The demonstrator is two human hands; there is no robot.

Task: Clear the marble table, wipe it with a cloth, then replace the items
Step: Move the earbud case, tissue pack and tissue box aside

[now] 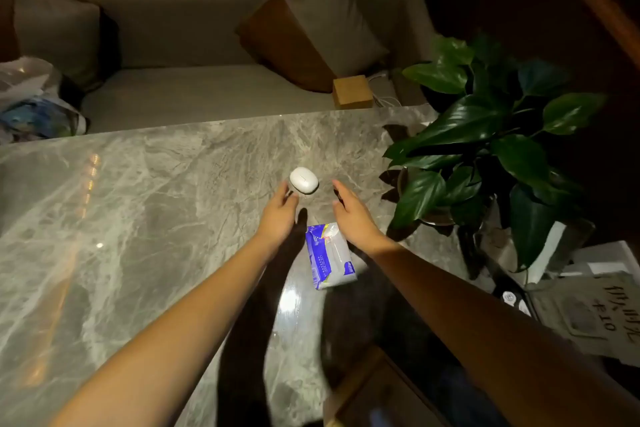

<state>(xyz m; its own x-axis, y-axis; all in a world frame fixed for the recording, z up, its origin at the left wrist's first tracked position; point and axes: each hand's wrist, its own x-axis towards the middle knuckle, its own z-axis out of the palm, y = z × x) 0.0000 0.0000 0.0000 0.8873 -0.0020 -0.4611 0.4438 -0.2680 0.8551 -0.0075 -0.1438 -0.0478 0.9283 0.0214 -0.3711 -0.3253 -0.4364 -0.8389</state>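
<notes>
Head: marble table [145, 204] w/ sofa [194, 55] behind

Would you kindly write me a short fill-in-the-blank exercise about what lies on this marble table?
1. The white oval case lies on the marble table just beyond the left hand and the ____ hand.
2. The tissue pack is white and ____.
3. The potted plant stands at the table's ____ side.

Missing words: right; blue; right
</notes>
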